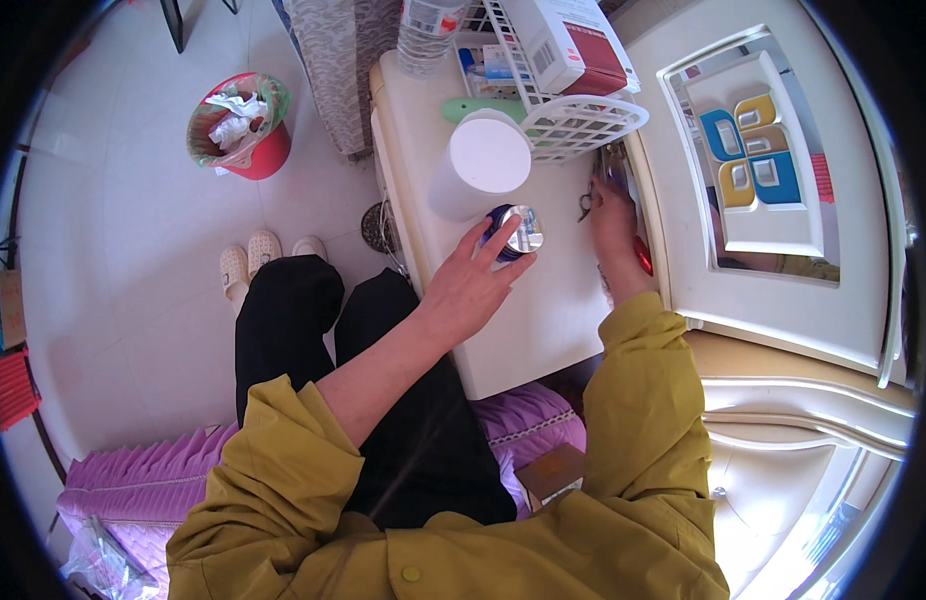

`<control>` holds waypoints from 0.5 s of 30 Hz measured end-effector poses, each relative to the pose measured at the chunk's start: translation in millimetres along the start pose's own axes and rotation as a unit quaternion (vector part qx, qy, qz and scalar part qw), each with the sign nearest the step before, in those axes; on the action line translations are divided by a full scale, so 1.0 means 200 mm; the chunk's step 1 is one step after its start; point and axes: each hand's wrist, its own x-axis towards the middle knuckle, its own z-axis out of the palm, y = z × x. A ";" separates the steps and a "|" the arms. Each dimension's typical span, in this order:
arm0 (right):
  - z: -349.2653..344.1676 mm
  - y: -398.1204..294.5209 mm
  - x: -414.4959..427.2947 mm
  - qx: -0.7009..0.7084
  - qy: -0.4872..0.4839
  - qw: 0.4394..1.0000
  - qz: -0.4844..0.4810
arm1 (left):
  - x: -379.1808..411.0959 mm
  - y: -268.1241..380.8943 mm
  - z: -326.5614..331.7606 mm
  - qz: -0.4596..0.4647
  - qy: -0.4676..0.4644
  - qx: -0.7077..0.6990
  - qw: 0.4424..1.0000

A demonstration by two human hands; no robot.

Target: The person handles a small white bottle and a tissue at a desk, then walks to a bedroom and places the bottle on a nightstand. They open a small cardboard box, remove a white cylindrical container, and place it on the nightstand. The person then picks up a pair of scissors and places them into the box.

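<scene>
My left hand has its fingers spread around a small dark-blue jar with a shiny silver lid, on top of a cream cabinet. Just behind that jar stands a white cylindrical container. My right hand reaches along the cabinet's right side, by the mirror panel. A small metal item with a loop, perhaps scissors, shows at its fingertips. Whether the fingers grip anything is hidden. A red object lies beside the right wrist.
A white plastic basket holds boxes at the back, near a clear plastic bottle and a green object. A framed mirror rises at right. On the floor stands a red lined trash bin.
</scene>
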 end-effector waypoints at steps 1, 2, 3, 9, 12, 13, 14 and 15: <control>0.00 0.01 0.01 0.011 0.007 1.000 -0.009 | 0.00 0.00 0.01 0.000 0.000 0.002 1.000; 0.01 0.02 0.01 0.022 0.014 1.000 -0.018 | 0.01 -0.01 0.01 -0.001 -0.004 0.008 1.000; 0.00 0.00 0.01 0.013 0.014 1.000 -0.020 | 0.01 -0.02 0.02 -0.004 -0.007 0.014 1.000; 0.00 -0.04 -0.08 0.007 -0.011 0.999 -0.038 | 0.03 -0.02 0.03 -0.001 -0.002 0.027 1.000; 0.01 -0.09 -0.13 0.003 -0.030 0.999 -0.035 | 0.05 -0.02 0.03 -0.004 -0.005 0.037 0.999; -0.01 -0.12 -0.16 0.001 -0.038 0.999 -0.027 | 0.06 -0.02 0.04 -0.007 -0.007 0.038 0.999; -0.05 -0.14 -0.19 -0.001 -0.046 0.999 -0.019 | 0.06 -0.02 0.04 -0.013 -0.011 0.045 0.999; -0.08 -0.15 -0.22 0.000 -0.066 0.998 0.003 | 0.07 -0.01 0.03 -0.024 -0.017 0.035 0.999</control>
